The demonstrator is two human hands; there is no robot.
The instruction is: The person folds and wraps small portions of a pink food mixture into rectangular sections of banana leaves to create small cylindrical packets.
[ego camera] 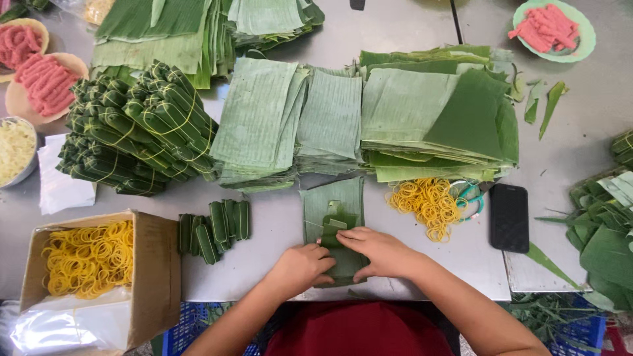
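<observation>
Holding yellow rubber bands (89, 257): cardboard box (155, 277)

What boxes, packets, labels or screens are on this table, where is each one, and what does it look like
Cardboard box: near left corner, brown, open top, filled with yellow rubber bands, clear plastic at its front.
Phone: right of the leaf being folded, flat black rectangle, screen dark.
White paper or plastic sheet: left edge, crumpled, plain.
No labels or signs can be made out.

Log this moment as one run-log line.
left hand: pressing leaf wrap | right hand: folding same wrap | small finished rolls: left of it | loose rubber bands: right of it
</observation>
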